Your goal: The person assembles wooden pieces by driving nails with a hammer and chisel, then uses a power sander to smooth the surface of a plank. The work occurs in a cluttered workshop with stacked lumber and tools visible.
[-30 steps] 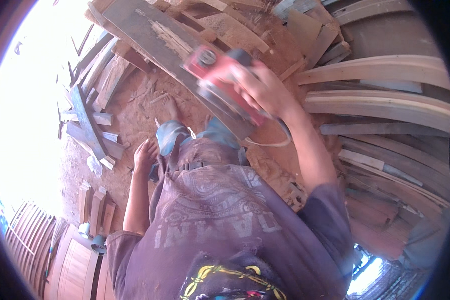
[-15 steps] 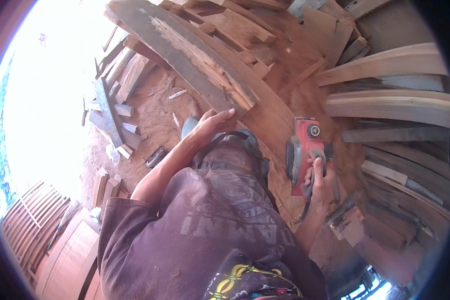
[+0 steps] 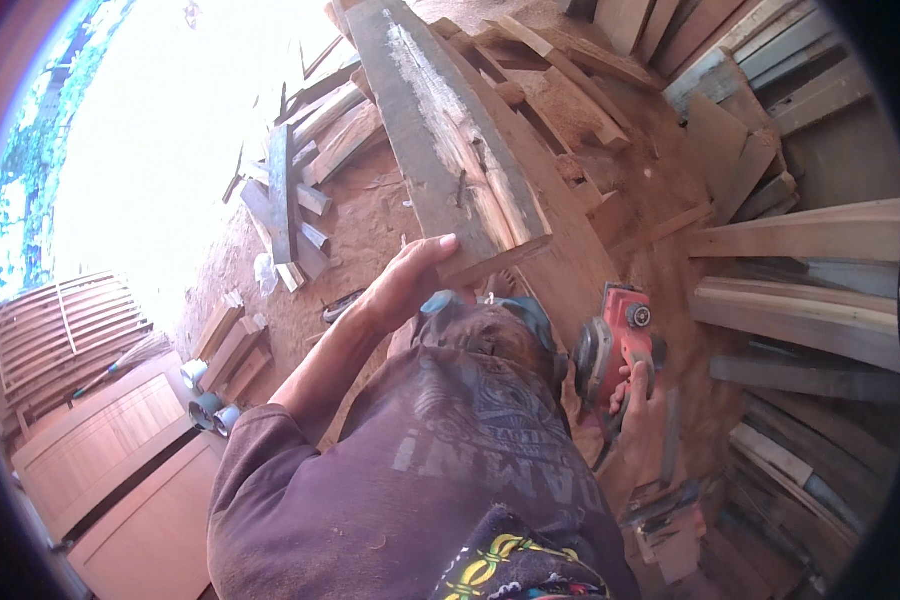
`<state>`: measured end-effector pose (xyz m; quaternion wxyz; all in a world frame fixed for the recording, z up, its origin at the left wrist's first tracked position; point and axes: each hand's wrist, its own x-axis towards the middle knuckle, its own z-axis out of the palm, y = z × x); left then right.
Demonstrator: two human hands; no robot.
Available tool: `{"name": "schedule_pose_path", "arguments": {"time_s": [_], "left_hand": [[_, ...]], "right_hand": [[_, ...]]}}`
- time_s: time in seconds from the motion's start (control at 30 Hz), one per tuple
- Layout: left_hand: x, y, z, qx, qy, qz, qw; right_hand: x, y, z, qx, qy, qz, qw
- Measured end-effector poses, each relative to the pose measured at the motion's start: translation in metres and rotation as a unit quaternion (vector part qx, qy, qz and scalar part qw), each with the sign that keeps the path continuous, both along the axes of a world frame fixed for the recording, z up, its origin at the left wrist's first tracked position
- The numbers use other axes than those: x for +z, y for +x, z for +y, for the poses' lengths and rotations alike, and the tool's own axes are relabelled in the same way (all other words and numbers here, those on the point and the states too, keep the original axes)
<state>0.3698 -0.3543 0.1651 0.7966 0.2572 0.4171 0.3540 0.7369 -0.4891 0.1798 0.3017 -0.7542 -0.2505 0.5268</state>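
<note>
Left hand extended forward, fingers flat; right hand low, fingers curled.

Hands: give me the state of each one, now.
Left hand: open, palm against the near end of the long weathered plank.
Right hand: closed, its grip on the red power planer.

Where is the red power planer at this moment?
In the head view, the red power planer is at right of centre, gripped by the right hand, just below the near end of the weathered plank.
</note>
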Motion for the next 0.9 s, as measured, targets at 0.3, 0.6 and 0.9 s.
{"name": "schedule_pose_path", "arguments": {"time_s": [0.3,0.6,0.9], "left_hand": [[-0.014,0.001,0.005,-0.06,-0.006,0.006,0.998],[-0.071,0.014,0.059,-0.321,0.07,0.25,0.911],[-0.117,-0.041,0.076,-0.159,0.043,0.291,0.942]], "right_hand": [[0.009,0.0,0.006,0.008,-0.039,0.01,0.999],[0.02,-0.013,0.008,-0.036,0.029,0.023,0.999],[0.036,-0.028,0.088,0.174,0.032,0.008,0.984]]}}
